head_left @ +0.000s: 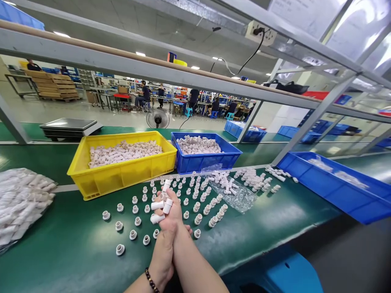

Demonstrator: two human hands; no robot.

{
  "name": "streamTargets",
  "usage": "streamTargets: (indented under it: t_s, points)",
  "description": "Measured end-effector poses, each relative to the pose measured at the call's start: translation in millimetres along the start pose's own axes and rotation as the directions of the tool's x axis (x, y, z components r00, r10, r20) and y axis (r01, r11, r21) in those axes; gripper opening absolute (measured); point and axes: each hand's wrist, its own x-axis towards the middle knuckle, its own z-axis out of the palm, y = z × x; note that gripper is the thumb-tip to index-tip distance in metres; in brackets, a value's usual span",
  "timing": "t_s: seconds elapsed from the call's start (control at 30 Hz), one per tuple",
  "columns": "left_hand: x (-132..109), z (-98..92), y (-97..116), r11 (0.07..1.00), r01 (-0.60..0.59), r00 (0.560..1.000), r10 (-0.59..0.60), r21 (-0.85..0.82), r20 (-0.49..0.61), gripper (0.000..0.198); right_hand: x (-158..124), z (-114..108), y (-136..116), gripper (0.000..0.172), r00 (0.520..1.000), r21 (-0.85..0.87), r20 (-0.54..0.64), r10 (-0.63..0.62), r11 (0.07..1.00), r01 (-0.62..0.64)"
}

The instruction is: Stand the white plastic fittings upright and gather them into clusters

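My right hand (173, 210) is turned palm up over the table, its fingers curled around several white plastic pipe fittings (167, 206). My left hand (165, 248), with a beaded bracelet (150, 280) at its wrist, is wrapped around my right wrist from below; its fingertips show on the far side. Around the hands, flanged white fittings (133, 235) stand upright in loose rows on the green table (79, 244). To the right, taller stacked fittings (213, 221) stand in rows.
Behind the rows sit a yellow bin (128, 175) and a blue bin (207, 161), both full of white fittings. Loose tee-shaped fittings (224, 182) lie on a clear plastic bag (241, 201). A filled bag (23, 207) lies left; another blue bin (330, 187) stands right.
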Motion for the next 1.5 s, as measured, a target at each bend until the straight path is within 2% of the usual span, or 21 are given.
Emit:
streamTargets:
  t_s: [0.13, 0.23, 0.4, 0.6, 0.77, 0.93, 1.07, 1.17, 1.33, 1.5]
  points:
    - [-7, -2.6, -4, 0.983, -0.098, 0.99, 0.081, 0.153, 0.114, 0.038, -7, 3, -3, 0.026, 0.997, 0.106, 0.069, 0.041, 0.993, -0.048]
    - [-12, -3.9, -8, 0.945, -0.176, 0.98, 0.143, 0.276, 0.135, 0.041, -8, 3, -5, 0.024, 0.993, 0.122, 0.112, 0.032, 0.991, -0.046]
    - [-14, -5.0, -12, 0.897, -0.248, 0.967, 0.206, 0.366, 0.15, 0.048, -8, 1, -6, 0.026, 0.996, 0.116, 0.082, 0.042, 0.992, -0.051]
    - [-6, -12.0, -19, 0.954, -0.128, 0.991, 0.11, 0.271, 0.079, 0.044, -11, -1, -3, 0.026, 0.999, 0.07, 0.046, -0.008, 0.998, 0.005]
    - [-5, -14.7, -18, 0.973, -0.089, 0.992, 0.067, 0.212, 0.11, 0.038, -12, -4, 0, 0.028, 0.999, 0.074, -0.001, -0.039, 0.997, 0.039]
    - [-4, -8.7, -11, 0.995, -0.077, 0.995, 0.072, 0.061, 0.075, 0.048, -10, -5, 5, 0.03, 0.992, 0.063, -0.036, -0.122, 0.99, 0.124]
    - [-2, -5.5, -7, 0.998, -0.062, 0.996, 0.062, -0.003, 0.064, 0.052, -7, -6, 7, 0.03, 0.991, 0.065, -0.049, -0.124, 0.99, 0.127]
    - [-1, -8.5, -9, 0.993, -0.09, 0.993, 0.083, 0.082, 0.085, 0.046, -8, -7, 5, 0.029, 0.996, 0.098, -0.016, -0.088, 0.991, 0.089]
    - [1, -18.7, -18, 0.93, -0.142, 0.989, 0.117, 0.338, 0.094, 0.041, -12, -7, -3, 0.029, 0.997, 0.132, 0.061, -0.037, 0.991, 0.029]
    - [-3, -23.0, -34, 0.856, -0.216, 0.976, 0.194, 0.469, 0.095, 0.059, -11, -6, -8, 0.028, 0.999, 0.132, 0.049, -0.006, 0.991, 0.0]
